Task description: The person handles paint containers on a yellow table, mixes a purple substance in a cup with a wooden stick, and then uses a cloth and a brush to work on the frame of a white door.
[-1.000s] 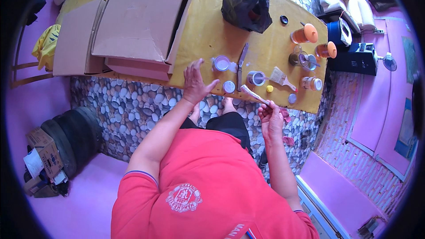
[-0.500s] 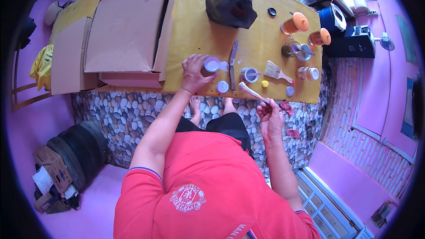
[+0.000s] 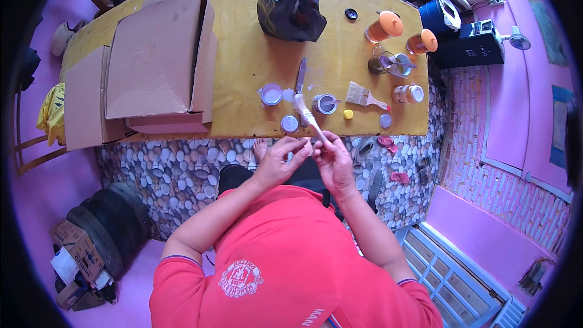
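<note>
My right hand (image 3: 334, 163) grips a slim stick-like tool (image 3: 313, 123) with a wider, white-smeared end, held slanting up over the table's near edge. Close beside its lower part is my left hand (image 3: 282, 161), fingers drawn together; what they pinch, if anything, is too small to make out. Just beyond the tool stand a jar with a pale top (image 3: 271, 95) and an open can (image 3: 325, 104) with a flat stick in it. A round pale lid (image 3: 289, 124) lies near the edge. Behind the tool's tip lies a dark knife-like blade (image 3: 301, 74), partly covered.
Cardboard boxes (image 3: 155, 54) fill the table's left side. A black plastic bag (image 3: 291, 12) stands at the back. To the right are a flat paintbrush (image 3: 365, 95), a yellow cap (image 3: 348, 114), a labelled jar (image 3: 408, 93), a glass mug (image 3: 381, 62) and orange-lidded cups (image 3: 384, 27).
My left hand has let go of the jar and come back toward my body, beside my right hand. The right hand has brought the stick-like tool leftward and turned it more upright.
</note>
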{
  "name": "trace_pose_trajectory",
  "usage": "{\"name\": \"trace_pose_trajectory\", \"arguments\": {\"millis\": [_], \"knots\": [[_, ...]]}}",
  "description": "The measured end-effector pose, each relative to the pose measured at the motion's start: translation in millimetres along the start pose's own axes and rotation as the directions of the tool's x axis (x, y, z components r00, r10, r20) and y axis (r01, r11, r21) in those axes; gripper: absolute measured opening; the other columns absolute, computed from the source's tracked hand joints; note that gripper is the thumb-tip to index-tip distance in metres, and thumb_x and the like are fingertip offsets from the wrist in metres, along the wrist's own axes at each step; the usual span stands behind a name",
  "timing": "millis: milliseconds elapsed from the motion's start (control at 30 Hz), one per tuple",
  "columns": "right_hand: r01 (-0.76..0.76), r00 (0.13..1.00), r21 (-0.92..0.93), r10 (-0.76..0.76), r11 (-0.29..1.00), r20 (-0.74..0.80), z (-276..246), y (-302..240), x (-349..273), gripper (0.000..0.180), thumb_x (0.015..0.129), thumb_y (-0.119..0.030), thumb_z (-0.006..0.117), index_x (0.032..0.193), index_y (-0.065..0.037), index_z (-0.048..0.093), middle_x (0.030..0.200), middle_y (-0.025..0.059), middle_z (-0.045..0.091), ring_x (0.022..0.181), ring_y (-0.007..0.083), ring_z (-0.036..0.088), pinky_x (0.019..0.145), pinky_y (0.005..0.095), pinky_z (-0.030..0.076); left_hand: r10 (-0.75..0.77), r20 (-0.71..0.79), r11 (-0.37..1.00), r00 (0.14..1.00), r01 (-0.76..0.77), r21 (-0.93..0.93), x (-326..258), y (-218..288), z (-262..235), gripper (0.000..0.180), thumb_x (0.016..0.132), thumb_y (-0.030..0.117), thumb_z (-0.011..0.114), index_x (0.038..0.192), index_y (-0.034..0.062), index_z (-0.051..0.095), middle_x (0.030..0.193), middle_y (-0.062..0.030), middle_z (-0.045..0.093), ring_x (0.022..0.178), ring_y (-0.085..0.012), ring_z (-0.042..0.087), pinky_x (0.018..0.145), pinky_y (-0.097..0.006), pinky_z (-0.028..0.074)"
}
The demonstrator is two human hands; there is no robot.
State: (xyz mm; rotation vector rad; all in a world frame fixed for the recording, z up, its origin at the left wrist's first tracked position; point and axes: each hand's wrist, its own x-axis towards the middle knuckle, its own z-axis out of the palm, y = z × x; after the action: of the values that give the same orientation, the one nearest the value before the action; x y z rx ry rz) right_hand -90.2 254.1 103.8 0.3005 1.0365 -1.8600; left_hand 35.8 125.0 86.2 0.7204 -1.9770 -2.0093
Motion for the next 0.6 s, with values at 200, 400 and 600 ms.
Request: {"name": "trace_pose_trajectory", "arguments": {"millis": [200,400,600], "knots": [[0.042,0.999,-0.095,-0.04,0.995,0.023,15.4,31.5,13.0,0.022,0.097,-0.005,0.048,0.119,-0.006,0.046,0.091,0.003,0.056,0.081,0.0111,0.052,0.075,0.0254,0.044,-0.104,-0.203,0.991,0.974,0.084,-0.108,8.3,11.7,13.7,0.035,0.095,0.024,0.071,0.115,-0.0039,0.07,0.091,-0.0087,0.067,0.072,-0.0106,0.06,0.064,-0.026,0.049],[0.155,0.967,-0.397,-0.056,0.904,0.248,7.8,39.5,21.1,0.018,0.101,-0.009,0.052,0.116,-0.006,0.044,0.09,0.0029,0.054,0.078,0.0099,0.052,0.071,0.0256,0.044,-0.189,-0.352,0.975,0.917,0.132,-0.179,8.1,-11.9,10.6,0.027,0.091,0.021,0.075,0.102,-0.0046,0.074,0.078,-0.005,0.065,0.065,-0.0072,0.057,0.059,-0.026,0.047],[0.228,0.748,-0.974,-0.642,0.011,0.168,-9.8,-22.6,57.8,0.03,0.096,-0.025,0.066,0.113,-0.002,0.057,0.092,0.0098,0.06,0.084,0.023,0.06,0.079,0.0388,0.05,-0.182,-0.398,0.983,0.899,0.152,-0.106,2.6,0.5,-12.1,0.023,0.093,0.018,0.073,0.095,-0.0049,0.073,0.077,-0.0028,0.066,0.067,-0.0056,0.058,0.06,-0.024,0.046]]}}
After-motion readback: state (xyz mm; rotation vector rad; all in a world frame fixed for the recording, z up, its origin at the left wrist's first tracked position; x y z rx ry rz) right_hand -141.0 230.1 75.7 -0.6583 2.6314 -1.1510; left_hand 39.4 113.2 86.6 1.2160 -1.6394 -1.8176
